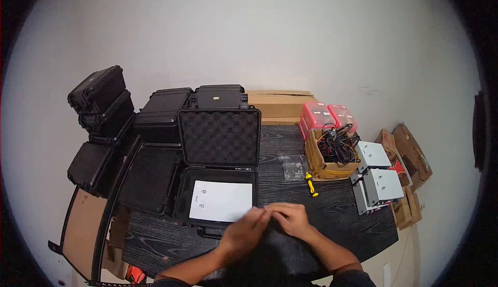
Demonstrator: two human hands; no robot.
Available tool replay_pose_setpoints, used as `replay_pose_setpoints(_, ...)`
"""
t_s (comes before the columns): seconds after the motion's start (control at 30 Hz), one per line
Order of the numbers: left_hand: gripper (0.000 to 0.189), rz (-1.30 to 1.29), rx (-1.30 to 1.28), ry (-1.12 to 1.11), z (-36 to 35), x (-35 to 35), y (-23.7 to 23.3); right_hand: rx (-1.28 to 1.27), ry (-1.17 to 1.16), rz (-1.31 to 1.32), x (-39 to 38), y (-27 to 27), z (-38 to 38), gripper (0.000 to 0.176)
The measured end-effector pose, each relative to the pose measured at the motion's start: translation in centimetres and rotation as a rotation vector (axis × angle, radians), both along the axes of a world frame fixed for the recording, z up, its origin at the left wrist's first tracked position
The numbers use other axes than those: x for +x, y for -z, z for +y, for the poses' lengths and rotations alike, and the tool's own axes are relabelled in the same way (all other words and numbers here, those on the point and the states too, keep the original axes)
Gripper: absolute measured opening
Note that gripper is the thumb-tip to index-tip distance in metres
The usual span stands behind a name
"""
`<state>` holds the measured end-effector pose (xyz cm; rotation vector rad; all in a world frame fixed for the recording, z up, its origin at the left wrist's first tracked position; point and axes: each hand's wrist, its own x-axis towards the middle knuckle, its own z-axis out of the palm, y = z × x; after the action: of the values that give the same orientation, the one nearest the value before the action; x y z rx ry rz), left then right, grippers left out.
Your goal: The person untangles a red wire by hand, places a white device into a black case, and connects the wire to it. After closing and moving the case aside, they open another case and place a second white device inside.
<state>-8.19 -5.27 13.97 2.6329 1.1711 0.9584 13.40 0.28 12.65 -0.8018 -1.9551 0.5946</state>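
Observation:
My left hand [245, 234] and my right hand [290, 218] meet at the fingertips, just off the front right corner of an open black case [219, 137]. Fingers of both hands are bent together; whatever they may pinch is too small to make out. Dark egg-crate foam lines the raised lid. In the case's base lies a white panel [222, 201] with two small round fittings and a slot near its left side. The left hand is close to the panel's lower right corner.
Black cases [104, 100] are stacked at left, with more behind. A yellow screwdriver [311, 185], a cardboard box of cables [332, 170], red-edged containers [317, 116] and white boxes [384, 186] occupy the right of the dark table [332, 230]. Cardboard [280, 99] lies behind.

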Motion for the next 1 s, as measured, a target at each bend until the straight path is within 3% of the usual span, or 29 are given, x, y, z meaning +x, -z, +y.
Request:
replay_pose_setpoints(0.07,0.04,-0.141,-0.258,-0.241,-0.2,-1.7,-1.9,-0.089,-0.026,0.04,-3.4,-1.2,1.5,0.02)
replay_pose_setpoints(0.1,0.037,-0.072,-0.1,-0.255,0.1,-3.1,-2.8,-0.143,-0.046,0.073,-5.3,-1.2,2.4,0.019)
replay_pose_setpoints(0.17,0.038,-0.243,0.082,-0.322,1.2,-5.5,-1.6,-0.249,-0.104,0.089,-9.2,-2.0,3.5,0.019)
replay_pose_setpoints(0.23,0.038,-0.314,0.074,-0.421,1.1,-8.1,-2.2,-0.229,-0.193,0.117,-13.3,-1.2,5.0,0.024)
replay_pose_setpoints(0.33,0.027,-0.408,0.074,-0.602,0.7,-11.1,-2.6,-0.395,-0.469,0.18,-18.4,-0.4,6.6,0.031)
replay_pose_setpoints(0.47,0.025,-0.467,-0.021,-0.792,-0.2,-14.5,-1.1,-0.576,-0.601,0.169,-23.2,0.4,7.5,0.028)
replay_pose_setpoints(0.67,0.025,-0.311,-0.035,-0.847,-0.3,-15.1,0.3,-0.381,-0.571,-0.015,-25.3,2.3,8.0,0.02)
replay_pose_setpoints(0.7,0.025,-0.294,-0.068,-0.865,-0.3,-15.0,0.3,-0.17,-0.524,-0.01,-25.4,2.4,7.8,0.021)
replay_pose_setpoints(0.83,0.024,-0.243,-0.04,-0.898,0.0,-14.6,0.9,-0.28,-0.545,-0.054,-25.0,2.8,7.9,0.021)
replay_pose_setpoints(1.0,0.023,-0.136,-0.118,-0.954,-0.1,-13.8,0.4,0.028,-0.483,-0.1,-25.0,3.9,8.1,0.022)
